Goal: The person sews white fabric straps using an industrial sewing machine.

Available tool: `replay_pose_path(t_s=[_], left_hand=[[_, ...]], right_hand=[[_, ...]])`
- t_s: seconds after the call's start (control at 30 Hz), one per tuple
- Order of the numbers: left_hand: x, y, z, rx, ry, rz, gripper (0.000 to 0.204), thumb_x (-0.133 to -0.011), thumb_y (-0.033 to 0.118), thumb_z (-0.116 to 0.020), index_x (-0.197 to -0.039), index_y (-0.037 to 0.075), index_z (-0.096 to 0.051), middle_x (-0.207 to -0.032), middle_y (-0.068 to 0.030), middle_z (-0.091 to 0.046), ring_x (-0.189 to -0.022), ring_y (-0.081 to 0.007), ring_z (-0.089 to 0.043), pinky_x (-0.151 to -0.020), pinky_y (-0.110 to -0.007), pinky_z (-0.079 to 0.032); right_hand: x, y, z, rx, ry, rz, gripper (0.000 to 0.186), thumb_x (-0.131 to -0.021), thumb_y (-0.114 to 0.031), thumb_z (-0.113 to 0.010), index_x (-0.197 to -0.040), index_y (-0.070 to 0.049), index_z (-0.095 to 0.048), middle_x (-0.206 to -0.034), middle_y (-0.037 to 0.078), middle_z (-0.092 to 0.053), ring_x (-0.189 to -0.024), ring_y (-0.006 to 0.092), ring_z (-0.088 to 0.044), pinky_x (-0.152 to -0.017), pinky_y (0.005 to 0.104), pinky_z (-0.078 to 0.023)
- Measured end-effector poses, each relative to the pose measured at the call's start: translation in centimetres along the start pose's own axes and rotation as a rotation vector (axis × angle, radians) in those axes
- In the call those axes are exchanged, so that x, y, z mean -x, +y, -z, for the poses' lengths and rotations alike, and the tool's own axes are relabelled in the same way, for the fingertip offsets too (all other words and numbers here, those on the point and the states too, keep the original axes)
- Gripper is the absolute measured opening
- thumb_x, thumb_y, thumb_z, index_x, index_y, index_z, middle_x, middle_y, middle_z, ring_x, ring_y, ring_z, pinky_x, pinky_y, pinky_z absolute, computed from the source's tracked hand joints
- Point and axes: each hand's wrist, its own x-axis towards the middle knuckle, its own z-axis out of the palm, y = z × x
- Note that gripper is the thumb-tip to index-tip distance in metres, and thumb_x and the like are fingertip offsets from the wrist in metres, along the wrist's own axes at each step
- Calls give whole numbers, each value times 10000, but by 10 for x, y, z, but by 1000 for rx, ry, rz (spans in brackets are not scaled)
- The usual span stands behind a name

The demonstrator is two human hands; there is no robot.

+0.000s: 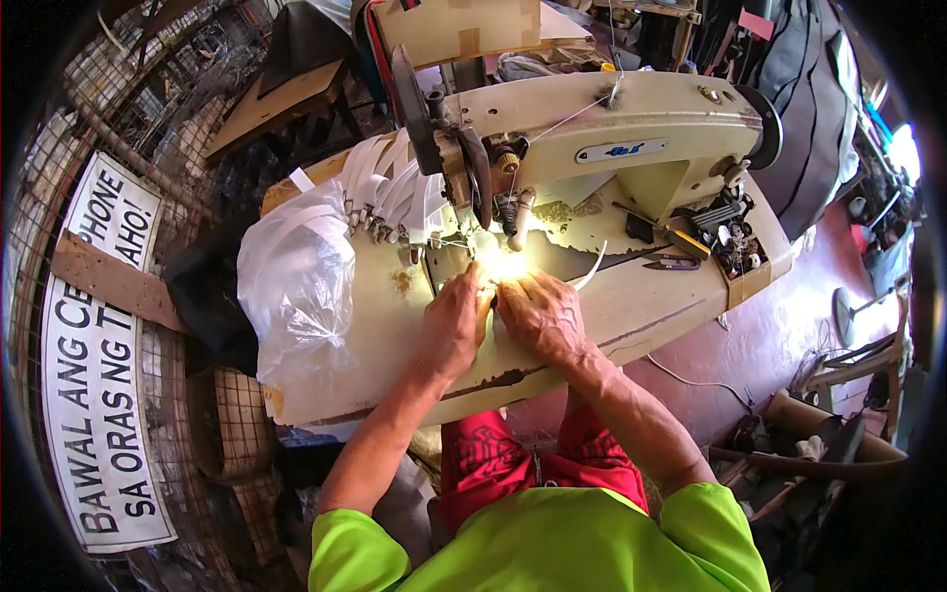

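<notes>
Under the needle area of a beige sewing machine point(612, 109), my two hands work close together in a bright lamp glare. My left hand point(454, 321) has its fingers bent and pressed together just in front of the needle. Beside it, my right hand point(545, 314) curls its fingers down toward the table. The glare hides what lies between the fingertips. A narrow white strip point(593, 266) curves out to the right of my right hand; whether it runs into my grip cannot be seen. White straps with metal fittings point(395, 187) lie bunched left of the needle.
A clear plastic bag point(301, 281) rests at the table's left end. Thread snips point(673, 262) and a yellow-handled cutter point(688, 243) lie to the right, next to an open box of bobbins and small parts point(747, 281). Wire mesh point(212, 99) stands at the left.
</notes>
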Motion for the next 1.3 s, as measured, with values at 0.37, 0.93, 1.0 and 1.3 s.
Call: replay_pose_path(t_s=[0.37,0.93,1.0,1.3], left_hand=[[-6,-5,-4,99,22,-33,397,-834,-40,-607,-1219,-5,-517,-992,-179,-623,-868,-357,-622,-744,-414,-511],[-14,-32,17,1390,-289,508,296,-844,114,-711,-1100,11,-602,-1013,-60,-655,-906,-120,-622,-821,-263,-507],[-14,-37,16,1427,-277,502,309,-851,146,-707,-1108,11,-600,-1010,-55,-656,-906,-118,-625,-835,-250,-501],[-20,-41,21,1399,-394,509,249,-846,146,-641,-1049,2,-650,-965,-40,-681,-852,-96,-625,-774,-235,-492]], right_hand=[[1,3,5,-20,44,67,198,-744,-35,-623,-942,-24,-625,-847,122,-641,-757,314,-629,-662,414,-515],[-9,6,9,-996,-256,-735,270,-875,-205,-697,-982,43,-694,-792,53,-691,-687,100,-628,-628,256,-511],[-9,7,12,-1038,-272,-745,258,-865,-193,-708,-981,38,-696,-791,51,-689,-685,97,-623,-632,252,-506],[-19,9,22,-1147,-354,-818,188,-845,-165,-712,-870,20,-692,-714,38,-655,-615,90,-580,-597,237,-472]])
